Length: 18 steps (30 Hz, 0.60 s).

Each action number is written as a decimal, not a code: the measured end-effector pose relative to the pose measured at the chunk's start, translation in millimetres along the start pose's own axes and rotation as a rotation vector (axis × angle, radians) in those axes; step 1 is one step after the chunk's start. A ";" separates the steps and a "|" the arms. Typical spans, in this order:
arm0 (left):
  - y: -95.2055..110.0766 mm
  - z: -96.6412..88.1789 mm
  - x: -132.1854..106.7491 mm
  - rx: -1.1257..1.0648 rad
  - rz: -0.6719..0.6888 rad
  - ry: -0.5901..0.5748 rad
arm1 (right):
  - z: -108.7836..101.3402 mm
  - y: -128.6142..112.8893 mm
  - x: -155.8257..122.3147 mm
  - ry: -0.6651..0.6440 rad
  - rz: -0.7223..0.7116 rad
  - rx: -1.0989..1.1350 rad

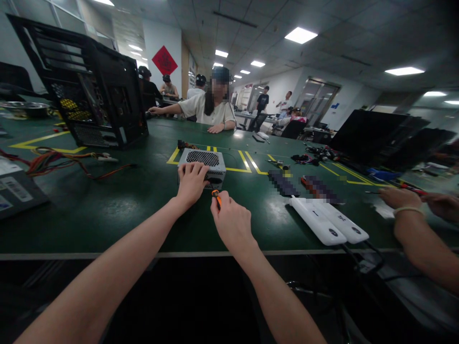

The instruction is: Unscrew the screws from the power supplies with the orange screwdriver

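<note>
A grey metal power supply box (205, 161) with a perforated top lies on the green table (118, 210). My left hand (191, 182) rests on its near top edge, fingers curled over the rim and gripping it. My right hand (231, 222) is closed round an orange-handled screwdriver (216, 196), whose tip points at the box's near face. The screwdriver's shaft is mostly hidden behind my fingers.
A black open computer case (89, 86) stands at the back left with coloured cables (60, 160) spilling beside it. Two white devices (328, 222) lie to the right. Another person's forearm and hands (412, 210) reach in at the far right. A person sits across the table (215, 107).
</note>
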<state>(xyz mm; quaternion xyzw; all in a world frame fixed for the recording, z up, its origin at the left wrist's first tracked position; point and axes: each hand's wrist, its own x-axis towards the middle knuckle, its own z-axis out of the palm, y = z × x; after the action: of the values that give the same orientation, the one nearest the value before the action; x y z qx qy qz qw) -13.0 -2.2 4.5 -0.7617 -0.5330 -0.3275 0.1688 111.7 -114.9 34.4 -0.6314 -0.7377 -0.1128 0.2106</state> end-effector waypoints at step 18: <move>-3.1 5.0 1.7 -0.014 -0.003 0.012 | -3.9 -10.6 0.3 -0.018 -0.155 -0.042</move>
<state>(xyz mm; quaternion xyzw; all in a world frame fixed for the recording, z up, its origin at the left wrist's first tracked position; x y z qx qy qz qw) -14.0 3.2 1.8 -0.7600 -0.5308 -0.3359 0.1664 102.0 -118.2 39.1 -0.5779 -0.7835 -0.1388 0.1814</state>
